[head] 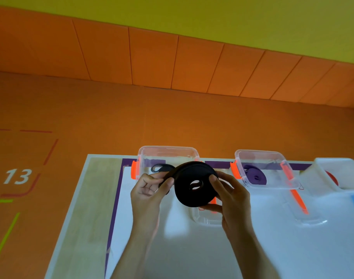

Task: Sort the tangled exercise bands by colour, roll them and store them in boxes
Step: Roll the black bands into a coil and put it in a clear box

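At the bottom of the frame I see both forearms rising over the white table (pixel 192 250), which has a purple border line (pixel 114 208) down its left side. In the centre, the left hand (pixel 150 191) pinches the loose tail of the black band roll (pixel 192 185) between thumb and curled fingers at the roll's left edge. The right hand (pixel 231 197) grips the roll's right side, with the thumb pressed on its face near the hole in the centre. The roll is held tilted in the air above the table, its flat face towards me. Just below it a clear lid (pixel 207 221) lies flat on the table. Behind the hands stands a clear box (pixel 168 153) with an orange clip, with another black band (pixel 161 168) inside. To its right a second clear box (pixel 272 158) holds a purple band (pixel 254 176), and its lid (pixel 305 216) lies on the table in front of it. At the right edge sits a white box (pixel 337 165) with something red inside, too hidden to name. Beyond the table the orange floor (pixel 172 121) carries the number 13 (pixel 17 176) at the left, and an orange panelled wall (pixel 152 57) rises to a yellow-green band (pixel 212 15) at the top.
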{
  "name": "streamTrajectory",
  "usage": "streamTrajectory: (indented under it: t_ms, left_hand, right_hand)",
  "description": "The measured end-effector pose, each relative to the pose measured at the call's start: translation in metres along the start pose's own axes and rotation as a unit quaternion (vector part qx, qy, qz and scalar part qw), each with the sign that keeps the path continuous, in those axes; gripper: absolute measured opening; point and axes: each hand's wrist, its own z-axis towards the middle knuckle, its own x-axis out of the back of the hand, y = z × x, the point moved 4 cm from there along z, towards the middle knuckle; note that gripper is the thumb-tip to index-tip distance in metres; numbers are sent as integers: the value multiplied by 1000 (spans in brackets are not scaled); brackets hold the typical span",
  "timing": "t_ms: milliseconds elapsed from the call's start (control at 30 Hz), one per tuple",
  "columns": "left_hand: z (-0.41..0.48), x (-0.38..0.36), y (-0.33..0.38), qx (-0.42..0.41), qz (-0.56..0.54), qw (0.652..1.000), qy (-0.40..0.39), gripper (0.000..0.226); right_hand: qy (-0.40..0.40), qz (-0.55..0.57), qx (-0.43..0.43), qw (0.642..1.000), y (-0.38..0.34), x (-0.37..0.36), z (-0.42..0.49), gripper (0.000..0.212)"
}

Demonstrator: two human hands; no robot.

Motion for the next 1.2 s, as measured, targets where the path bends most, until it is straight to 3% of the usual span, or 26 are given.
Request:
streamTrajectory:
  t_ms: [167, 267, 500, 667, 767, 933, 1067, 1133, 1200]
  left_hand:
    - [-7, -14, -1, 53, -65, 996, -19, 30]
    - [-10, -15, -2, 50, -51, 997, -11, 28]
    - [-9, 4, 3, 17, -41, 999, 9, 39]
    - [-9, 5, 21, -12, -15, 1000, -19, 44]
    - [-8, 10, 32, -22, -25, 999, -18, 38]
    - [-14, 15, 53, -51, 10, 998, -26, 34]
    - [-18, 24, 67, -76, 53, 996, -17, 35]
    - [-20, 27, 72, -85, 65, 994, -26, 35]
    - [-23, 29, 75, -90, 75, 993, -29, 36]
  right_hand:
    - [5, -32, 38, 999, -5, -1, -4, 25]
    - [9, -33, 50, 998, 1, -1, -5, 18]
    - [-79, -151, 124, 978, -10, 1, 3, 23]
    - [-132, -125, 152, 972, -23, -12, 10, 22]
    - [-173, -54, 169, 969, -31, -21, 6, 10]
    - [-216, -13, 169, 962, -37, -35, 2, 34]
    - [-234, -39, 209, 949, -41, -44, 1, 16]
    - [-253, -81, 234, 935, -41, -50, 1, 28]
    - [-261, -103, 245, 928, -40, -56, 0, 26]
